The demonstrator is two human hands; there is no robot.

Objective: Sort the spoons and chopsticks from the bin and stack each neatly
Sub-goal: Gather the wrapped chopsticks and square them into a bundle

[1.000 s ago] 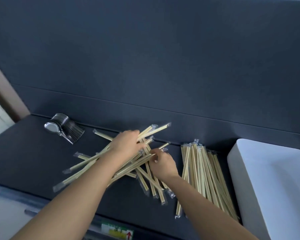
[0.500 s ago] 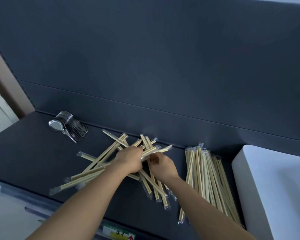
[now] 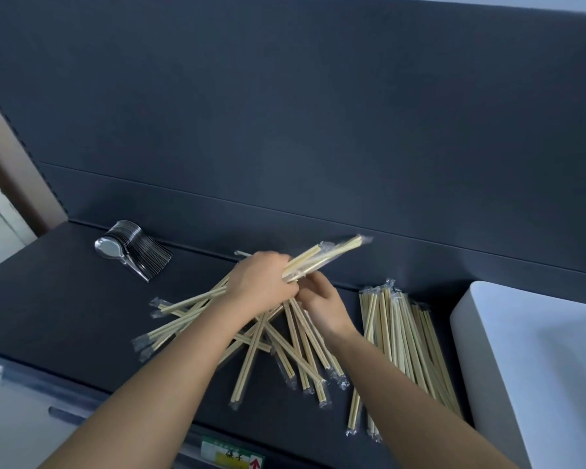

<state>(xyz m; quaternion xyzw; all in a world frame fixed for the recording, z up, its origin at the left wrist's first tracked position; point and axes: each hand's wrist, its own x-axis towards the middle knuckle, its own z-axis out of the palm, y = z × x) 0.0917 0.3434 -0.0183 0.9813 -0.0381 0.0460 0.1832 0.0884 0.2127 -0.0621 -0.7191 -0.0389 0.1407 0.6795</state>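
Several wrapped bamboo chopsticks lie crossed in a loose pile [image 3: 278, 350] on the dark shelf [image 3: 65, 299]. My left hand [image 3: 261, 282] grips a bundle of them [image 3: 325, 257], its far end raised toward the back wall. My right hand [image 3: 322, 299] touches the bundle from the right, fingers curled at it just below the left hand. A neat stack of chopsticks [image 3: 403, 340] lies to the right. Metal spoons [image 3: 132, 250] are nested in a row at the back left.
A white bin [image 3: 535, 360] stands at the right end of the shelf. The dark back wall [image 3: 318, 130] rises right behind the piles. A label strip with a red arrow [image 3: 232, 458] runs along the shelf's front edge.
My left hand has closed on a bundle of chopsticks and lifted its far end up off the pile. My right hand has moved in under it.
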